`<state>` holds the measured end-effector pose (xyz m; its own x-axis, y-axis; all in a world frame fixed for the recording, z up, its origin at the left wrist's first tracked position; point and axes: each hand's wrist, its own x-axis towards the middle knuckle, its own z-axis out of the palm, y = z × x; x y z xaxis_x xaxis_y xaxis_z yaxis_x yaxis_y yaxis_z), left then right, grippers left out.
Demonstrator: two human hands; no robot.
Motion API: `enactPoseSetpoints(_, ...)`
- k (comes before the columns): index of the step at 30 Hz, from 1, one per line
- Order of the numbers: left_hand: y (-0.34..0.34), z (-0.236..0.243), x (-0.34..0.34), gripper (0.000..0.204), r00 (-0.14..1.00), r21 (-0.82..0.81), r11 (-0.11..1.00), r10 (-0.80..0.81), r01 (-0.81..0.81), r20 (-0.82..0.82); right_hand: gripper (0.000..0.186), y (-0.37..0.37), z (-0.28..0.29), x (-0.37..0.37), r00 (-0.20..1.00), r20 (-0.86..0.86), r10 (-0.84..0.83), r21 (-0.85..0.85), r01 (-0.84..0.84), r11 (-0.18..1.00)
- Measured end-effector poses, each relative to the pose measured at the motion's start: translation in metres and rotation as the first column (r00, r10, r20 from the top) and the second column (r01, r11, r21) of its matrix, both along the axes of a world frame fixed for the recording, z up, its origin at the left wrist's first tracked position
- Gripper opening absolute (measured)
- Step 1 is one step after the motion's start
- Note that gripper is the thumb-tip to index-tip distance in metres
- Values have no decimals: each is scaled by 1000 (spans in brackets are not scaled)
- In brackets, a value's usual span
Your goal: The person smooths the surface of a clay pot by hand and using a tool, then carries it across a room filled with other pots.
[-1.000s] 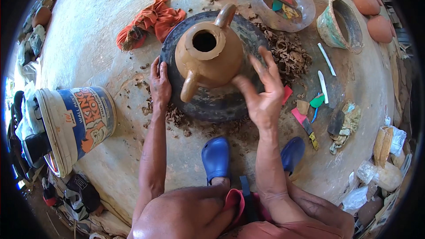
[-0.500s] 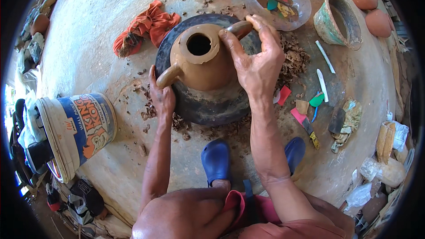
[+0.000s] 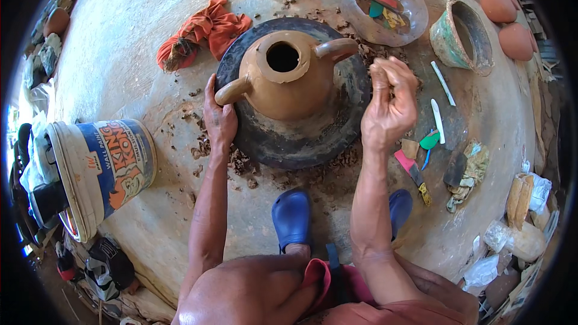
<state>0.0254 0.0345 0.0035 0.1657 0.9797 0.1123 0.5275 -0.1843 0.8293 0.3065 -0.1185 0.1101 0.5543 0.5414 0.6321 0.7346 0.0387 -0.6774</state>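
A wet brown clay pot (image 3: pixel 289 93) with a round dark mouth stands upright on a dark pottery wheel (image 3: pixel 289 150). One curved handle (image 3: pixel 232 91) sticks out at its left, another handle (image 3: pixel 337 50) at its right. My left hand (image 3: pixel 220 117) grips the wheel's left rim just below the left handle; some of its fingers are hidden. Off to the right of the wheel, my right hand (image 3: pixel 391 105) is raised away from the pot. Its fingertips and thumb are pressed together, and whatever might lie between them is hidden.
Clay scraps surround the wheel. An orange cloth (image 3: pixel 208 30) lies far left, a tipped paint bucket (image 3: pixel 114 165) at left. A clear bowl of coloured scraps (image 3: pixel 415 30) and a green-stained pot (image 3: pixel 445 39) stand far right. White sticks (image 3: pixel 438 120) and a knife (image 3: pixel 412 171) lie at right.
My right hand has let go of the right handle and drawn back toward me and to the right, its fingers closing together. The pot and wheel have turned slightly clockwise.
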Motion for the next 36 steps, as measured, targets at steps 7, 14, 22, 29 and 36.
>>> enactPoseSetpoints(7, 20, -27, -37, 66, 942, -83, 993, -47, 78, 332, 34, 43, 93, -31, 838, 384, 387, -393, -231, 890)
enactPoseSetpoints(14, 29, -1, 3, 64, 979, -31, 995, -93, 100, 184, 17, 56, 146, 2, 699, 381, 606, -638, -276, 719)
enactPoseSetpoints(22, 14, 16, -11, 62, 998, -53, 998, -24, 27, 61, 16, 63, 148, -19, 514, 569, 642, -589, -291, 754)
enactPoseSetpoints(29, 19, 18, -6, 62, 997, -55, 997, -41, 45, 72, 19, 64, 147, -9, 503, 584, 637, -599, -263, 756)
enactPoseSetpoints(36, 12, 11, -10, 61, 997, -34, 998, -51, 53, 63, 20, 62, 159, 4, 435, 521, 735, -733, -213, 646)
